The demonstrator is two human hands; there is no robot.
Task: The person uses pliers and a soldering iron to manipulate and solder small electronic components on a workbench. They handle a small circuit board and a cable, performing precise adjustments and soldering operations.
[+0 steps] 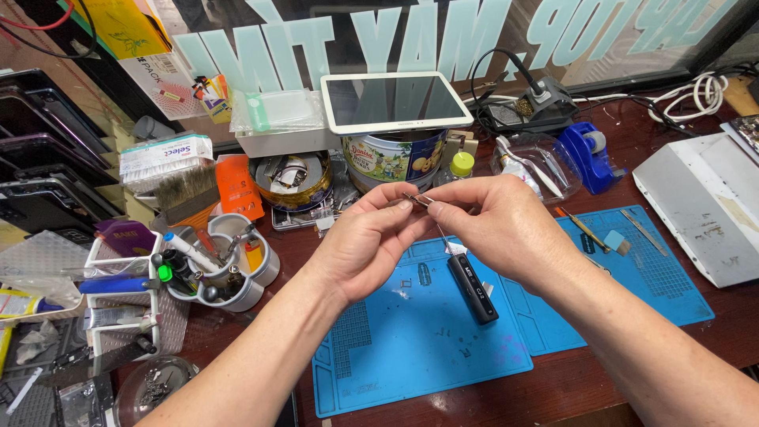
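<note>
While both your hands meet above the blue mat (pixel 411 348), note the following. Left hand (pixel 368 241): fingertips pinched on a small metal piece (pixel 417 198), too small to identify. Right hand (pixel 506 229): closed on the same piece from 3 o'clock, the two hands touching at the fingertips. Black-handled tool (pixel 473 288): below the hands, its thin shaft running up to your right hand, handle over the mat. Risk: a slipped pinch could drop the piece among the clutter at 9 o'clock. Risk: the loosely held tool may swing and roll toward the mat's 5 o'clock edge.
</note>
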